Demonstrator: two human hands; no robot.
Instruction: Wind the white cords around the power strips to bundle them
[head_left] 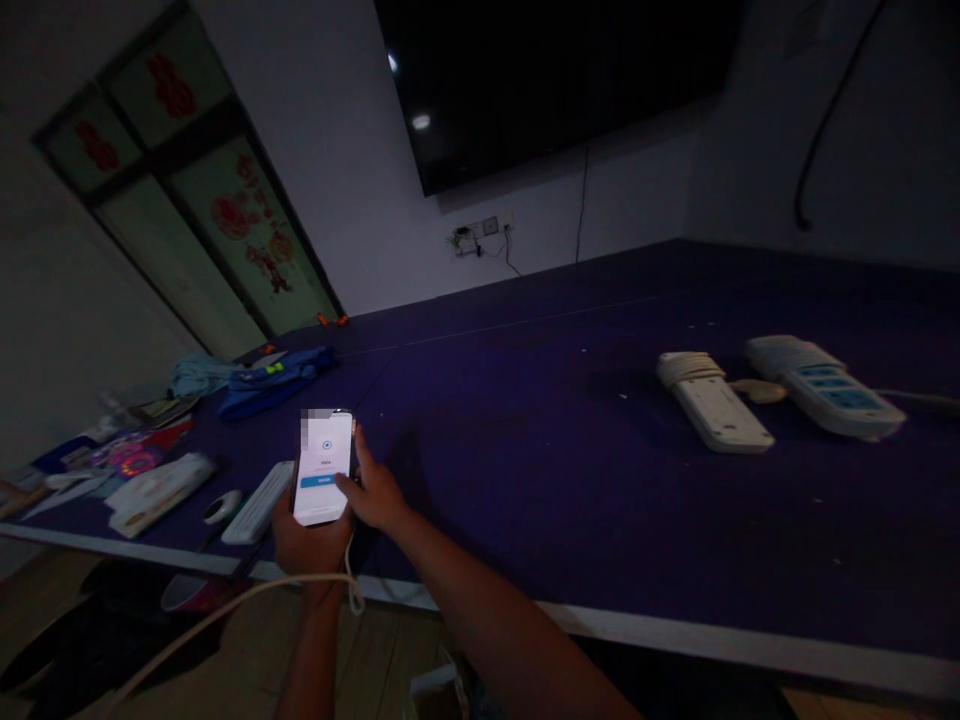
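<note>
My left hand [311, 545] is closed around the lower part of a smartphone [325, 500], which is tilted up above the table's front edge. Its lit white screen shows a small round icon and a blue button. My right hand [379, 492] is at the phone's right side, thumb over the screen by the blue button and a finger along the upper right edge; its other fingers are hidden. A pale cable [300, 580] loops below the phone and runs to the lower left.
On the purple table [510, 440] lie a long white strip [257, 508], a small white device [223, 507] and blue cloth [274, 385] at left. Two power strips, one white [716, 410] and one with blue sockets [832, 395], lie right. A large dark screen [570, 80] hangs on the wall.
</note>
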